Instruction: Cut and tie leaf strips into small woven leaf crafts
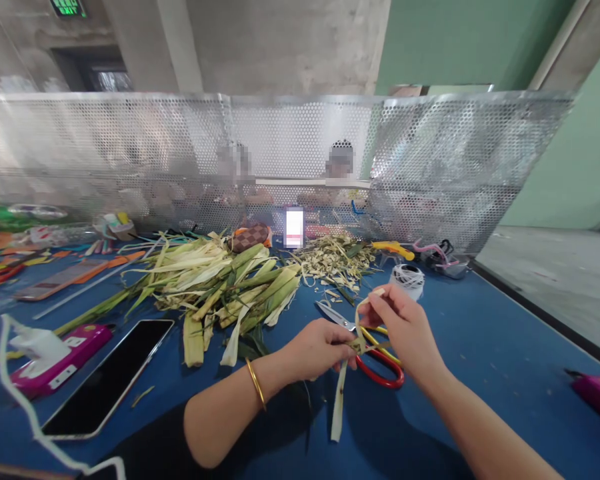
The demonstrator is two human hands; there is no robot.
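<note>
My left hand [316, 348] pinched the leaf strip [341, 393] at its fold, lower centre of frame; my right hand [399, 327] gripped the strip's upper end w/ fingertips, just right of & above the left. Strip's long axis ran near vertical, loose tail hanging down toward bottom edge, below the left grip. Both hands about equally near the fold. Red-handled scissors [375, 363] lay under the hands on the blue counter [490, 347]. Leaf pile [215, 287] sat centre-left, thread spool [407, 279] just beyond the right hand, phone [110, 377] lower left. Perforated metal screen [430, 160] closed the far side.
</note>
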